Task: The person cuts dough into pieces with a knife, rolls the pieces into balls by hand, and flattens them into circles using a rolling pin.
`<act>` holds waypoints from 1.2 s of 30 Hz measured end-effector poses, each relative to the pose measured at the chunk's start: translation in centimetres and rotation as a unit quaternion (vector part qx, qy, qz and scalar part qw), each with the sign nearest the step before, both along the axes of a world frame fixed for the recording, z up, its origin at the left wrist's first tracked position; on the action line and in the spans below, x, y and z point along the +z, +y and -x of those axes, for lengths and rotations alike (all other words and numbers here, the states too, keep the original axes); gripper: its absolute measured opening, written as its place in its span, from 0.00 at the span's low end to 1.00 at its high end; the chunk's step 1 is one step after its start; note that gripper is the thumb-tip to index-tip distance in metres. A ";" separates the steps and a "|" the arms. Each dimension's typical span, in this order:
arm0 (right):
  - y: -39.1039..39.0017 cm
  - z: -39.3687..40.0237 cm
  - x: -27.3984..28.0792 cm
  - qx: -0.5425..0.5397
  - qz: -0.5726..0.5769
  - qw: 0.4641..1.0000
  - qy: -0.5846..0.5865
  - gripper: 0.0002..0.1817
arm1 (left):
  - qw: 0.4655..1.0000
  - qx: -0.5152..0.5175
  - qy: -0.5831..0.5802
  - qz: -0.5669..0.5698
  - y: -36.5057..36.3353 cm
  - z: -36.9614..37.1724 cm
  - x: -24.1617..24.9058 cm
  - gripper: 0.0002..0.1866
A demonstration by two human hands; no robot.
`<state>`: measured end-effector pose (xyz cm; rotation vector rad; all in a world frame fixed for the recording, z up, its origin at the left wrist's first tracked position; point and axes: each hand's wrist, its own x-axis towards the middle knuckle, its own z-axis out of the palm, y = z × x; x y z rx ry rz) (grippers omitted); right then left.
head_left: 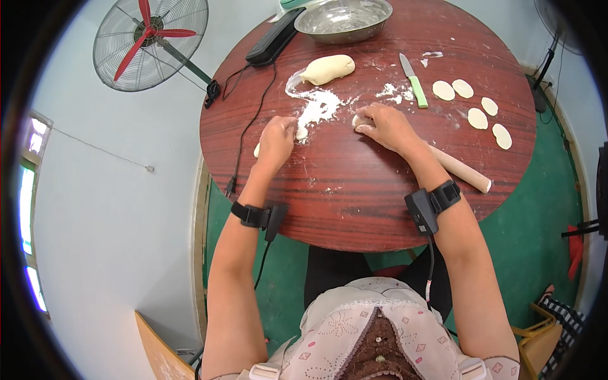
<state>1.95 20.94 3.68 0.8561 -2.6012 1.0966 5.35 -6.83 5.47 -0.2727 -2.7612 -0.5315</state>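
The right hand (387,128) pinches a small dough piece (358,121) mid-table; the left hand (277,143), whose grip I cannot tell, sits nearer the left edge. Wood-grained tabletop (345,206) stretches toward the near rim.

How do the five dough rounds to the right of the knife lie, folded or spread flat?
Spread flat: the dough rounds each show a whole rounded outline on the table, with no fold visible.
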 end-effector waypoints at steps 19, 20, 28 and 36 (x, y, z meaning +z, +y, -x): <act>-0.2 0.0 -0.2 -0.008 -0.011 1.000 0.011 0.16 | 0.975 -0.008 -0.219 0.023 -0.3 -1.6 -1.1 0.43; -0.1 0.0 -0.3 -0.008 -0.013 1.000 0.006 0.16 | 0.984 -0.006 -0.179 0.012 -0.1 -1.6 -1.1 0.43; -0.1 0.0 -0.1 -0.010 -0.018 1.000 0.007 0.16 | 0.974 -0.038 -0.123 0.187 1.9 -2.9 -0.1 0.40; -0.1 -0.1 -0.1 -0.011 -0.027 1.000 -0.001 0.17 | 0.980 -0.047 -0.190 0.034 1.6 -3.3 -0.6 0.41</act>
